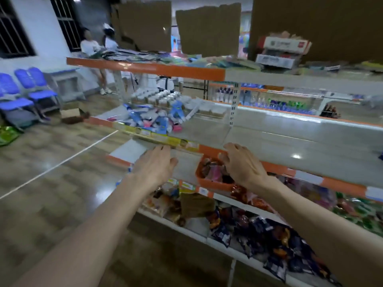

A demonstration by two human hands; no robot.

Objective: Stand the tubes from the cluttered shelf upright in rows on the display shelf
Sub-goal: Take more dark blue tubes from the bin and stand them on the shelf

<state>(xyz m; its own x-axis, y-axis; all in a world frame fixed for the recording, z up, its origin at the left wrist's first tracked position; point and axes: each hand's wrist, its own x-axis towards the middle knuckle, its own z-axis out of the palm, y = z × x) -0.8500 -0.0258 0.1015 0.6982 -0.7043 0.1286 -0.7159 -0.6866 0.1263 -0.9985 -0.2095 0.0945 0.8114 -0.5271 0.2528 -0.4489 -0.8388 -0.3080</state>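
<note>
The tubes (153, 119) lie in a jumbled heap of blue, white and pink at the left end of the middle shelf (269, 141), none of them standing, some overlapping and pointing different ways. To the right of the heap the shelf's grey surface runs on bare. Behind the heap, rows of small white bottles (157, 96) stand upright.

Both hands reach toward the front edge of this shelf, well short of the tubes. The left hand (154, 164) is palm down with relaxed, spread fingers and holds nothing; its fingertips are just below the yellow label strip (165, 139) on the shelf edge. The right hand (242, 162) is also empty, its fingers loosely bent, close to the orange edge; motion blur hides whether it touches.

Under the right hand an orange basket (209, 183) of snack packets sits on the next shelf down, with dark snack bags (269, 241) lower still. Cardboard sheets (207, 27) stand on the top shelf, and blue chairs (31, 88) line the wall at left
</note>
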